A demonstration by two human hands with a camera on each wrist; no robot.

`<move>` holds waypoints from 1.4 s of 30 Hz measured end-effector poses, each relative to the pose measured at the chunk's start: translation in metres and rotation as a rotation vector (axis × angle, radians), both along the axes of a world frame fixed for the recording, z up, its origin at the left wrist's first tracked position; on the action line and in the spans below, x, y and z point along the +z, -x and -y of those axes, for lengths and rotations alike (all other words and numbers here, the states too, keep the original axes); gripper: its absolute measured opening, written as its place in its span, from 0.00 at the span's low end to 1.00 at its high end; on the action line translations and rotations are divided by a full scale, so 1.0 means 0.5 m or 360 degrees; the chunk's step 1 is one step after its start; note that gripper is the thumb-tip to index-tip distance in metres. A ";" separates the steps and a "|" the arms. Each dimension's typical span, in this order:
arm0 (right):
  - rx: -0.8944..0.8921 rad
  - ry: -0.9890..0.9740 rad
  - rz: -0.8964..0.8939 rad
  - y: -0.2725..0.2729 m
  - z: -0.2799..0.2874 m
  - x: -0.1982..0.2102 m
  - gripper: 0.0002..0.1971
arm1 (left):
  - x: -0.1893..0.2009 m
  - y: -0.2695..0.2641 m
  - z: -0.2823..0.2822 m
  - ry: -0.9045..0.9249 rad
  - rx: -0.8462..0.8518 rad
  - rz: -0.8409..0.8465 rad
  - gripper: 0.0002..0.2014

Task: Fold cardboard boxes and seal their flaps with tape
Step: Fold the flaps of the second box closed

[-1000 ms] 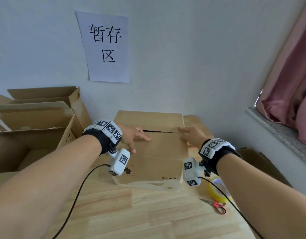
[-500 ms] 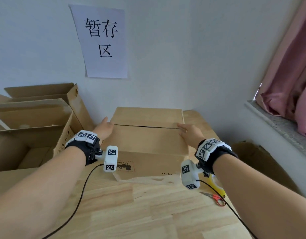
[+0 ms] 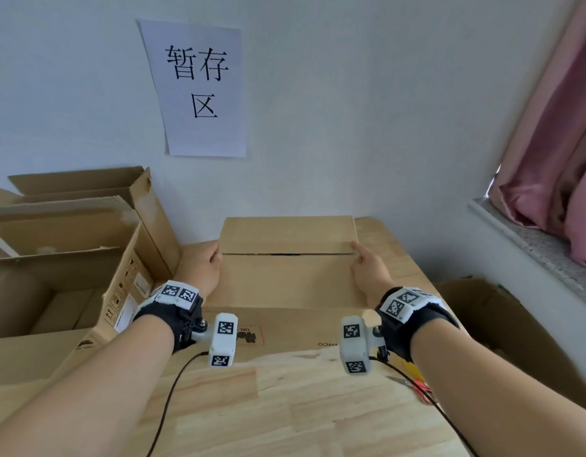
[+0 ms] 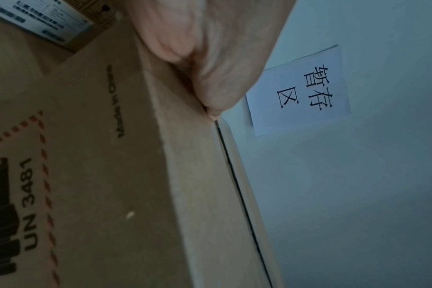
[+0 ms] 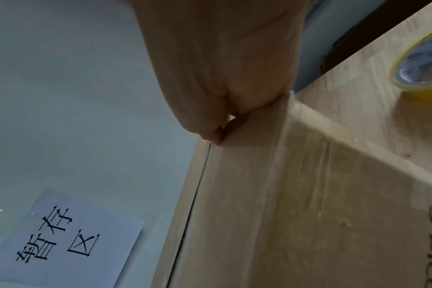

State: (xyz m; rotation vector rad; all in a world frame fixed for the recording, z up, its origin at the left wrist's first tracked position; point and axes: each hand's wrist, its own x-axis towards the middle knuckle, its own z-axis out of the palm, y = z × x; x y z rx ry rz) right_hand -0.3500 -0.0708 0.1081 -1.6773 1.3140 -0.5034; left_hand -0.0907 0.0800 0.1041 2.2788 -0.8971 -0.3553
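Two flaps folded shut on box [image 3: 290, 275] — left hand [image 3: 200, 270], right hand [image 3: 370, 275] press seam ends, fingers together; tape roll [image 5: 422, 64] untouched — sealing left.

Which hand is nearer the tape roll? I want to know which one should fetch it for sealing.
Right. The right hand presses the cardboard box's right end, with the tape roll just beside it; the left hand is at the box's far left end.

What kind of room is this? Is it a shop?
Probably a packing or storage corner, not a shop: open cardboard boxes stand by the wall, a tape roll lies on the wooden table, and a paper sign hangs above.
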 end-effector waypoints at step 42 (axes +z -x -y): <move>-0.0076 0.0126 -0.0078 0.031 0.002 -0.010 0.23 | 0.014 0.087 0.020 -0.0692 -0.0468 0.0312 0.26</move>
